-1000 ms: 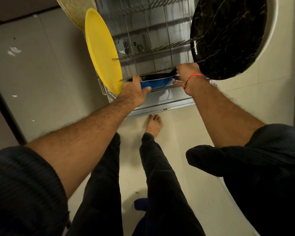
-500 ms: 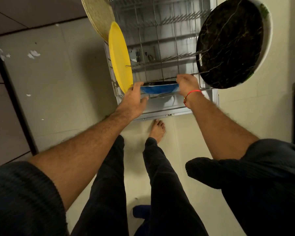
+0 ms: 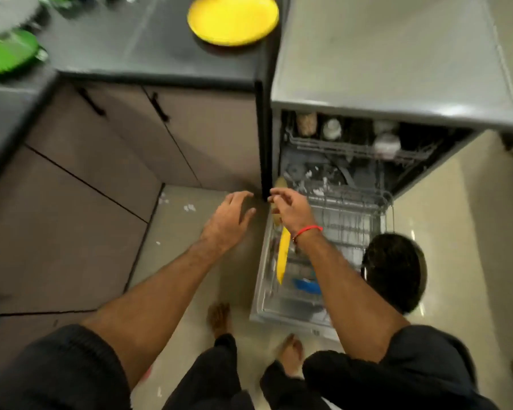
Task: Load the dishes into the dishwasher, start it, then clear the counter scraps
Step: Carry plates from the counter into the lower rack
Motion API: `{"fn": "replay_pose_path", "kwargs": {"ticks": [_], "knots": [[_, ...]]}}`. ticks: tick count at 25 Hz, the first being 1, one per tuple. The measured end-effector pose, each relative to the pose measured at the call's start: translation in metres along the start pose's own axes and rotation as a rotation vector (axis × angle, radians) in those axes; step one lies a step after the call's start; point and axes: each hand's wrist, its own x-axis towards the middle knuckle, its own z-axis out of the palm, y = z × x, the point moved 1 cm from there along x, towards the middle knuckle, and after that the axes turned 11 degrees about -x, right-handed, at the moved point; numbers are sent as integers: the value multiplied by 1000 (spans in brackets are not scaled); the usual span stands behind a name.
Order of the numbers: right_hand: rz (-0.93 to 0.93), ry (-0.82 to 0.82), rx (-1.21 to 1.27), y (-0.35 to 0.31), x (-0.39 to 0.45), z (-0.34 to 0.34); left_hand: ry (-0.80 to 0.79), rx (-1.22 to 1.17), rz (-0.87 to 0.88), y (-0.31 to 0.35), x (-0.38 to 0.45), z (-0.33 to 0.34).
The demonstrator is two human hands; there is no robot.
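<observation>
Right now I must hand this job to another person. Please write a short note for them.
Left hand and right hand: both open, holding nothing, raised near the lower rack.
In the rack: yellow plate on edge, blue dish, black marble plate.
Still on the counter: second yellow plate, green dish.
Left: load these, shut door, start, clear scraps.

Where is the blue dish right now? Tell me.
In the head view, the blue dish sits in the pulled-out lower rack, near its front, just right of the upright yellow plate.
</observation>
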Motion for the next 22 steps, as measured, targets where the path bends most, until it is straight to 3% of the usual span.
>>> {"fn": "replay_pose_path", "kwargs": {"ticks": [5, 10, 13, 22], "knots": [[-311, -75, -34, -207, -2, 1, 287, -27, 25, 53, 15, -163], [-483, 51, -8, -345, -2, 19, 446, -101, 225, 92, 45, -284], [-531, 107, -10, -384, -2, 50, 450, -107, 284, 82, 55, -339], [-468, 125, -63, -407, 12, 164, 422, -65, 306, -6, 66, -430]]}}
